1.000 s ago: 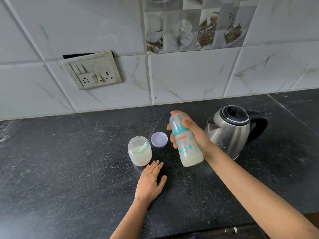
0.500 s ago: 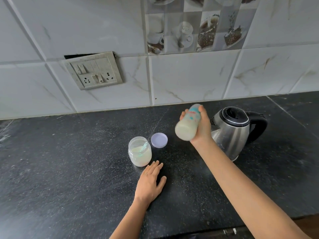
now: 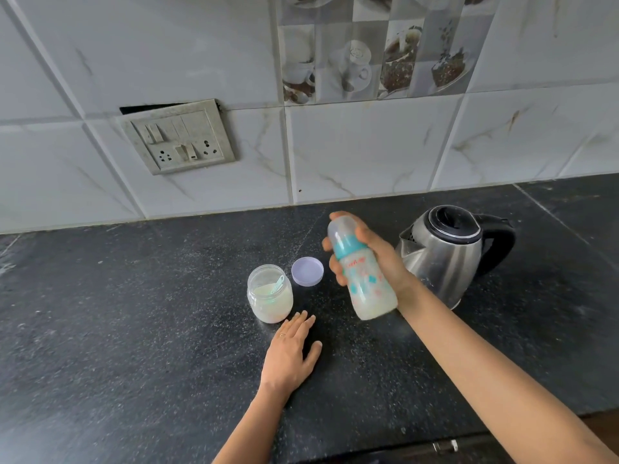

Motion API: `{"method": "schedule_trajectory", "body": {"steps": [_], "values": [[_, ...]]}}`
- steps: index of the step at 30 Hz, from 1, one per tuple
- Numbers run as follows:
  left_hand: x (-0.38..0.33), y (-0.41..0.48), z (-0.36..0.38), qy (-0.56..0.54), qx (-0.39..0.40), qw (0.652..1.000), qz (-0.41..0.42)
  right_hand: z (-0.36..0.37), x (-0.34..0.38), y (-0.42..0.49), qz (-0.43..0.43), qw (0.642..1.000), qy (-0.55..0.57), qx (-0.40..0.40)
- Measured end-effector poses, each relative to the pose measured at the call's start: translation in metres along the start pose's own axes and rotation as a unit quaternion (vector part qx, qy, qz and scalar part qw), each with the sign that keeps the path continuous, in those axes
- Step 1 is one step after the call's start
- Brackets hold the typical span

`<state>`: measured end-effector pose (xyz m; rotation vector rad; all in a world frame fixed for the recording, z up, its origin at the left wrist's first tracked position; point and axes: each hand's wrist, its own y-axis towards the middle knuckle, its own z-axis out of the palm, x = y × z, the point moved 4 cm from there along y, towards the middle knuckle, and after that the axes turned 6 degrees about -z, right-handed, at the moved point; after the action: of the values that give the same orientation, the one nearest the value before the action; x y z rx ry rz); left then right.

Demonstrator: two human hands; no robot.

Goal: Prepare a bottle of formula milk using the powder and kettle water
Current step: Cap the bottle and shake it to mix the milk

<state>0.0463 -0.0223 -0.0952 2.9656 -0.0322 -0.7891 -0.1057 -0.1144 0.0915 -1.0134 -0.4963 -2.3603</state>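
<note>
Milky white liquid fills the lower part of the bottle [image 3: 363, 276], and it's swung round again! Half a second ago its base was tipped toward the camera, up beside the kettle's lid. Now it's back near upright at centre frame, clear cap leaning to the upper left and base to the lower right. That's much the pose it had a full second ago.

The right grip [image 3: 380, 259] is a bare hand with its fingers curled round the bottle at the teal collar and upper body. The thumb sits on the left side and one finger rides up by the cap. The bottle looks to be held off the surface [image 3: 134, 329], just left of the steel kettle [image 3: 445, 259].

The left grip [image 3: 288, 356] hasn't budged. It lies flat, palm down, with its fingers straight and spread at lower centre, holding nothing, fingertips just short of the jar [image 3: 269, 294].

The jar stays put, open, with pale powder and a teal scoop [image 3: 277, 284] inside. Its lilac lid [image 3: 307, 271] lies on the surface just to the right, where it was. The kettle hasn't moved either, with its lid closed and its black handle pointing right.
</note>
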Motion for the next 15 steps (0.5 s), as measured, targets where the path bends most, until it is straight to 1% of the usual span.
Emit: {"method": "schedule_trajectory", "body": {"steps": [1,2,4,5,6,8,9,10,11,13,14,15], "values": [[0.0,0.0,0.0,0.001,0.001,1.0,0.001,0.004,0.003,-0.001,-0.01,1.0,-0.019,0.02],[-0.001,-0.001,0.0,0.002,0.0,1.0,0.0,0.004,0.007,0.003,-0.021,1.0,-0.003,0.002],[-0.001,-0.002,0.0,0.003,-0.001,1.0,-0.002,-0.004,0.011,0.01,-0.044,0.992,0.076,-0.091],[-0.001,-0.002,0.0,0.003,0.0,1.0,-0.002,-0.008,0.012,0.01,-0.05,0.987,0.09,-0.121],[-0.001,-0.002,0.001,0.002,0.002,1.0,-0.001,-0.008,0.01,0.009,-0.045,0.988,0.09,-0.116],[0.0,-0.001,0.0,-0.002,0.002,1.0,-0.002,0.004,0.003,0.004,-0.017,0.998,0.054,-0.034],[0.0,-0.001,0.0,-0.004,0.002,1.0,-0.003,0.01,0.001,0.0,-0.023,0.999,0.033,0.002],[0.0,0.0,0.0,-0.004,0.002,1.0,-0.003,0.012,0.003,0.0,-0.037,0.999,0.028,0.007],[0.0,0.0,0.0,-0.002,0.001,1.0,-0.003,0.013,0.007,0.005,-0.046,0.998,0.045,-0.016],[-0.001,-0.001,0.001,-0.001,0.0,1.0,-0.002,0.003,0.012,0.012,-0.068,0.986,0.103,-0.114],[-0.001,-0.001,0.001,-0.003,0.0,1.0,-0.001,0.001,0.013,0.012,-0.072,0.982,0.117,-0.13],[-0.001,-0.001,0.001,-0.004,0.0,1.0,0.0,0.003,0.011,0.011,-0.06,0.984,0.115,-0.12]]}}
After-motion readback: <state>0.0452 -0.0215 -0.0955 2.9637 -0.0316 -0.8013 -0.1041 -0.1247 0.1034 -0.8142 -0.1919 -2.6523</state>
